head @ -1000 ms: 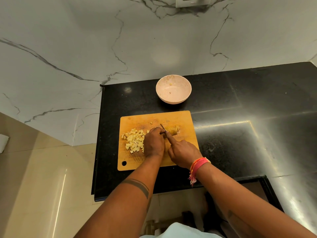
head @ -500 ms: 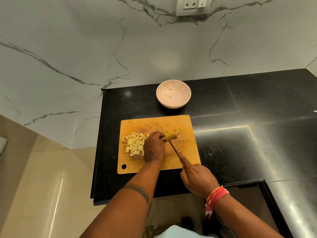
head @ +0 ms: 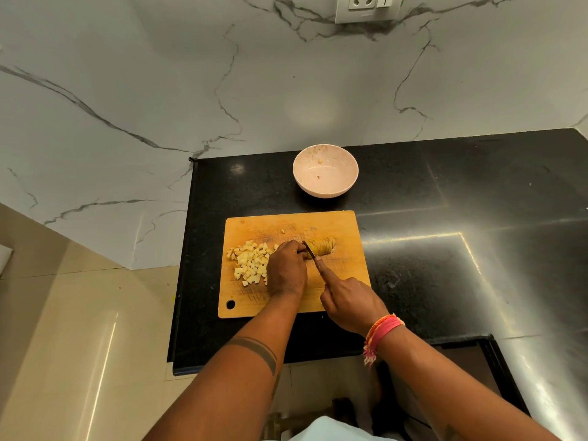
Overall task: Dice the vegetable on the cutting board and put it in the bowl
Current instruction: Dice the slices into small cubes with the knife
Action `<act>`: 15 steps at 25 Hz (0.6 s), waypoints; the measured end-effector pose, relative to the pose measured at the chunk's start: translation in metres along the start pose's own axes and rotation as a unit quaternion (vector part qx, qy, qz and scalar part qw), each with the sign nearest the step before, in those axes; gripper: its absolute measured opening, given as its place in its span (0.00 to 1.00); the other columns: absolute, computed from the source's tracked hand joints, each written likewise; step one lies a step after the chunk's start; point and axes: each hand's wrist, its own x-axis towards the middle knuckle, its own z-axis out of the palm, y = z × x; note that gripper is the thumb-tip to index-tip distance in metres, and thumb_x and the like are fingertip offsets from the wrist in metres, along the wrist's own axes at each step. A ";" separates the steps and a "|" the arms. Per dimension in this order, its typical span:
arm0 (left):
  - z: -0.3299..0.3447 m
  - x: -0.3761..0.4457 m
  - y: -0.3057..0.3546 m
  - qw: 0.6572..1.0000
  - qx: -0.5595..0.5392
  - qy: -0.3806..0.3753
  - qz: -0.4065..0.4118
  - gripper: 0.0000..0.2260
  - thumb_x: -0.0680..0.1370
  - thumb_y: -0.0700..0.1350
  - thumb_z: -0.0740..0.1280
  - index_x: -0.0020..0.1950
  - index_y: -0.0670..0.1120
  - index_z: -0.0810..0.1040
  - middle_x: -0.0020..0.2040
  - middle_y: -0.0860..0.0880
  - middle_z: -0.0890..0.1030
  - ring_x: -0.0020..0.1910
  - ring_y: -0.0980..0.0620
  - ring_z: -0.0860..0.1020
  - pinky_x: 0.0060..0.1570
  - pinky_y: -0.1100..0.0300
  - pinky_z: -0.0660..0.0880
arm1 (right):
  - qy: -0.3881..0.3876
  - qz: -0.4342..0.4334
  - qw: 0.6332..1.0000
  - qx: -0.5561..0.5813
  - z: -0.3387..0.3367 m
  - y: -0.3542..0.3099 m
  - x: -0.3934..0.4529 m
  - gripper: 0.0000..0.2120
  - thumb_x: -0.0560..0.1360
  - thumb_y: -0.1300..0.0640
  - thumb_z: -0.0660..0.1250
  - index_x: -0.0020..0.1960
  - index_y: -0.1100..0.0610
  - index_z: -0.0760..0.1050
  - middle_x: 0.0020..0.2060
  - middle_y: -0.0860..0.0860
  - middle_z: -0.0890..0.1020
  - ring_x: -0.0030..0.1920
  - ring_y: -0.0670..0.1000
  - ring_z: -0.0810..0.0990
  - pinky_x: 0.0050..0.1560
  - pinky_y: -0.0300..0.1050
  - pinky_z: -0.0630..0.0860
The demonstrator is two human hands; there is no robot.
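Note:
A wooden cutting board [head: 343,227] lies on the black counter. A sliced yellow vegetable piece [head: 323,247] rests near the board's middle, and my left hand [head: 286,270] presses on its left end. My right hand [head: 348,299] grips a knife [head: 310,249], index finger along the spine, with the blade set across the piece's left part. A pile of pale diced cubes [head: 249,262] lies left of my left hand. The pink bowl [head: 325,170] stands behind the board, holding only a few scraps.
The black counter [head: 461,202] stretches to the right; its left edge [head: 184,249] drops to a beige floor. A marble wall with a socket plate [head: 369,7] rises behind the bowl. A dark opening [head: 461,354] sits at the counter's near right.
The knife has come forward from the near side onto the vegetable piece again, my right hand closing in on the board. My left hand stays on the piece. The camera tilted up slightly.

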 end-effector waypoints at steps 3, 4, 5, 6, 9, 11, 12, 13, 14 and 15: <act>-0.001 0.001 -0.001 1.000 0.004 -0.011 -0.003 0.06 0.80 0.41 0.67 0.50 0.47 0.84 0.52 0.50 0.84 0.47 0.50 0.79 0.44 0.58 0.76 | -0.014 0.003 1.000 -0.011 0.001 -0.006 0.016 0.31 0.83 0.50 0.52 0.83 0.46 0.43 0.31 0.52 0.71 0.30 0.55 0.71 0.32 0.50 0.67; -0.001 0.001 -0.001 1.000 0.010 -0.014 -0.005 0.06 0.81 0.41 0.66 0.51 0.48 0.83 0.52 0.50 0.83 0.47 0.50 0.79 0.44 0.57 0.77 | -0.018 0.003 1.000 -0.011 0.003 -0.007 0.020 0.31 0.83 0.50 0.52 0.83 0.46 0.42 0.32 0.53 0.71 0.30 0.55 0.71 0.32 0.50 0.67; 0.000 0.001 -0.001 1.000 0.017 -0.017 -0.002 0.06 0.81 0.41 0.66 0.51 0.48 0.83 0.52 0.50 0.83 0.47 0.49 0.79 0.44 0.55 0.78 | -0.018 0.006 1.000 -0.007 0.005 -0.008 0.021 0.32 0.83 0.50 0.52 0.83 0.46 0.42 0.32 0.53 0.72 0.30 0.55 0.70 0.33 0.50 0.67; 0.000 0.001 0.000 1.000 0.023 -0.018 0.002 0.06 0.81 0.41 0.66 0.51 0.48 0.82 0.52 0.50 0.82 0.47 0.49 0.79 0.44 0.55 0.78 | -0.015 0.012 1.000 0.001 0.009 -0.009 0.020 0.32 0.83 0.50 0.52 0.83 0.45 0.41 0.33 0.54 0.73 0.30 0.55 0.70 0.33 0.50 0.68; 0.001 -0.001 0.002 1.000 0.026 -0.011 -0.001 0.05 0.81 0.41 0.66 0.52 0.48 0.81 0.53 0.50 0.82 0.47 0.50 0.78 0.45 0.54 0.78 | -0.011 0.013 1.000 0.019 0.019 -0.005 0.004 0.32 0.83 0.50 0.52 0.82 0.45 0.40 0.34 0.54 0.74 0.30 0.55 0.72 0.31 0.49 0.67; 0.001 -0.001 0.006 1.000 0.026 -0.011 -0.007 0.06 0.81 0.42 0.65 0.54 0.49 0.81 0.54 0.51 0.81 0.49 0.51 0.78 0.46 0.55 0.78 | -0.004 0.015 1.000 0.018 0.026 0.002 -0.015 0.33 0.83 0.49 0.53 0.82 0.43 0.37 0.33 0.53 0.76 0.30 0.55 0.74 0.29 0.48 0.68; 0.000 0.000 0.008 1.000 0.028 -0.012 -0.008 0.06 0.82 0.42 0.65 0.56 0.49 0.81 0.56 0.51 0.81 0.51 0.51 0.78 0.48 0.55 0.77 | -0.006 0.016 1.000 0.016 0.027 0.006 -0.022 0.34 0.83 0.49 0.53 0.81 0.42 0.36 0.33 0.53 0.77 0.30 0.54 0.75 0.29 0.48 0.69; 0.000 0.000 0.010 0.999 0.032 -0.015 -0.007 0.08 0.82 0.42 0.65 0.59 0.50 0.80 0.58 0.51 0.80 0.54 0.50 0.78 0.49 0.56 0.77 | -0.009 0.020 1.000 0.017 0.027 0.010 -0.026 0.34 0.83 0.49 0.52 0.81 0.42 0.36 0.33 0.53 0.77 0.30 0.54 0.75 0.29 0.49 0.71; -0.001 0.001 0.011 0.999 0.041 -0.021 0.001 0.10 0.82 0.42 0.65 0.63 0.50 0.79 0.60 0.51 0.79 0.57 0.49 0.77 0.52 0.55 0.77 | -0.011 0.021 1.000 0.019 0.025 0.013 -0.028 0.33 0.83 0.49 0.52 0.81 0.41 0.37 0.33 0.53 0.78 0.30 0.54 0.76 0.30 0.51 0.73; 0.000 0.000 0.012 0.998 0.057 -0.032 0.012 0.12 0.83 0.42 0.64 0.65 0.50 0.78 0.63 0.50 0.78 0.60 0.49 0.76 0.54 0.54 0.77 | -0.009 0.021 0.999 0.022 0.024 0.015 -0.027 0.32 0.83 0.49 0.52 0.81 0.41 0.38 0.33 0.53 0.78 0.30 0.55 0.76 0.32 0.52 0.75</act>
